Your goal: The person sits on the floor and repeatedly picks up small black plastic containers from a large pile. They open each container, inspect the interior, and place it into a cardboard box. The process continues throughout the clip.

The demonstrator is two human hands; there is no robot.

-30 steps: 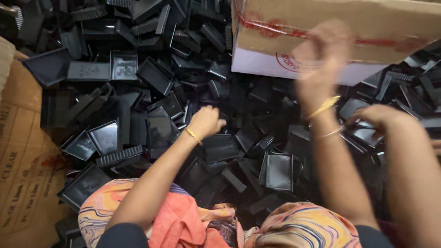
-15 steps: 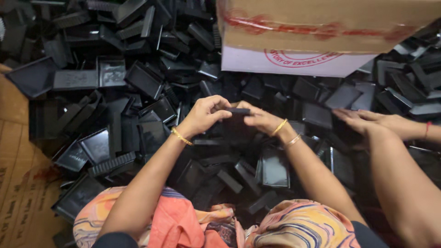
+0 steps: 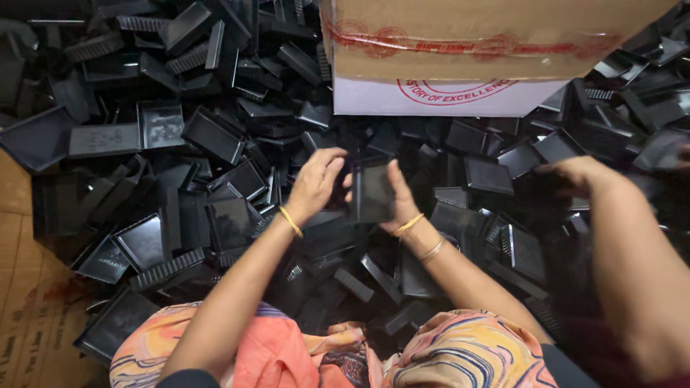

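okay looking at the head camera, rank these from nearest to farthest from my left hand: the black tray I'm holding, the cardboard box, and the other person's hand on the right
1. Black tray: held between the left hand and right hand, touching.
2. Cardboard box: above, up and to the right over the pile.
3. Other person's hand: far right, beyond your right hand.

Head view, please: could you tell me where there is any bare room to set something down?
Only the flattened brown cardboard along the left edge, beside the pile of black trays, shows bare. Trays crowd everywhere else, around both hands, left hand and right hand, up to the cardboard box; another person's arm fills the right.
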